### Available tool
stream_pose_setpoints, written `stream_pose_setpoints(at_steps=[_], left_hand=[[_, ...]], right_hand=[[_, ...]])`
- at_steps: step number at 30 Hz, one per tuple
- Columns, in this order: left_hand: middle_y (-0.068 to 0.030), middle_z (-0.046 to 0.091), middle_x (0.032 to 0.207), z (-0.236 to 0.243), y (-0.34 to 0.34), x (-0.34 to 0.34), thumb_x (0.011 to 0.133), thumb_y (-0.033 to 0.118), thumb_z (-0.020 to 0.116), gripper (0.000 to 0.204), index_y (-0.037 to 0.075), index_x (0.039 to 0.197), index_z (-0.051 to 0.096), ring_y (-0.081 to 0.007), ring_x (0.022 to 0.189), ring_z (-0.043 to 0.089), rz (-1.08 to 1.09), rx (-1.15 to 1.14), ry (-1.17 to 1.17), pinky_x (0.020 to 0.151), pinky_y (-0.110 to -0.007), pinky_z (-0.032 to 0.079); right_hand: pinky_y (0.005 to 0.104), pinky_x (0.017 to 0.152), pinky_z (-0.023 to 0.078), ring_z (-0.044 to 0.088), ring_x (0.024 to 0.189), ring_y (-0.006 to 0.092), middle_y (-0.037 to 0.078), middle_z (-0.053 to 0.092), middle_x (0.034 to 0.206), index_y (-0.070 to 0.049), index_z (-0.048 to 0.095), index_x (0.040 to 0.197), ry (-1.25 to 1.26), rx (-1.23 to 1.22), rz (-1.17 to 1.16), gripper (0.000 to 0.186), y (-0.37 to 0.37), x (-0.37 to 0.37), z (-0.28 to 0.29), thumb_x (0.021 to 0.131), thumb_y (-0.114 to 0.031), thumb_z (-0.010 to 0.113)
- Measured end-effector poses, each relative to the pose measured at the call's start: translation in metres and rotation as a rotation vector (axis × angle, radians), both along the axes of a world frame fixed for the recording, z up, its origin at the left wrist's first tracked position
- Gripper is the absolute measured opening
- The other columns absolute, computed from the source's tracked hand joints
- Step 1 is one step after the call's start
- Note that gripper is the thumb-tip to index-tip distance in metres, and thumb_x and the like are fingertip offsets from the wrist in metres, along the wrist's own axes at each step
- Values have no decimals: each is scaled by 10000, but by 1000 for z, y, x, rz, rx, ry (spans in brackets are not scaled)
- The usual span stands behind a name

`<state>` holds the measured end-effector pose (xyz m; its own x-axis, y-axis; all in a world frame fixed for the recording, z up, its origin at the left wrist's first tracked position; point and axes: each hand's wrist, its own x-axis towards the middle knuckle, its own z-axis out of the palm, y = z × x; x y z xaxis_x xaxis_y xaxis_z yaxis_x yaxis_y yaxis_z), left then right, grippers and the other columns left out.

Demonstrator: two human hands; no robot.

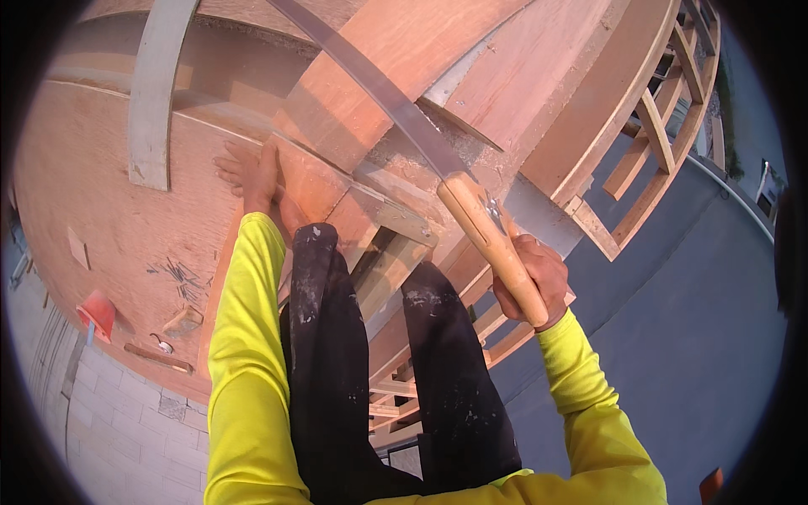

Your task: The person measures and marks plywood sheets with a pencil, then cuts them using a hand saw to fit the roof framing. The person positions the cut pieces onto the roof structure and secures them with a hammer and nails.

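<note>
The right hand (532,282) was wrapped in a full fist around the wooden handle (492,248) of a long hand saw (383,93). The blade ran from the handle toward 11 o'clock, lying across the reddish timber plank (370,93) at the top centre. The angle suggested the teeth bore on the plank's edge, though the contact line was not clearly visible.

The left hand (248,168) lay flat with fingers spread, palm down on the plywood sheet (118,210), at 9 o'clock from the saw handle. Its position beside the plank appeared to serve as a brace for the body and the work.

The person's legs in dark trousers (337,337) straddled the formwork, with open timber framing (656,126) at 2 o'clock and pavement well below.

On the plywood at 8 o'clock lay loose nails (178,276), a small wood offcut (183,320), a hammer (158,355) and a red container (98,311). All lay well apart from the cutting line.
</note>
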<state>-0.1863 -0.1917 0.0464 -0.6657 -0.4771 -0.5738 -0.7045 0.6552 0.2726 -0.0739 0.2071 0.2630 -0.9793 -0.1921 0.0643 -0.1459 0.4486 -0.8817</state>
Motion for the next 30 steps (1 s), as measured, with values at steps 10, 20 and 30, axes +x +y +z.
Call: stream_pose_setpoints(at_steps=[10, 20, 30], left_hand=[[-327, 117, 1644, 20, -17, 81, 969, 439, 567, 830, 12, 1592, 223, -501, 1513, 144, -477, -200, 280, 1196, -633, 123], [-338, 246, 1599, 127, -85, 318, 950, 262, 621, 758, -35, 1557, 280, -485, 1483, 255, -36, -268, 158, 1212, -516, 222], [-316, 263, 1597, 199, -38, 496, 854, 214, 731, 885, -15, 1569, 263, -480, 1464, 285, 111, -317, -101, 1185, -532, 262]], right_hand=[[421, 903, 524, 654, 1044, 343, 146, 667, 1142, -73, 567, 1254, 136, 802, 168, 482, 48, -182, -148, 801, -53, 730], [445, 912, 521, 683, 1054, 374, 247, 693, 1145, 28, 618, 1226, -569, 75, 128, 353, -138, -15, -184, 915, -137, 625], [281, 686, 503, 580, 753, 116, 38, 624, 844, 4, 630, 1004, -875, -289, -407, 249, -205, -27, -178, 900, -186, 752]])
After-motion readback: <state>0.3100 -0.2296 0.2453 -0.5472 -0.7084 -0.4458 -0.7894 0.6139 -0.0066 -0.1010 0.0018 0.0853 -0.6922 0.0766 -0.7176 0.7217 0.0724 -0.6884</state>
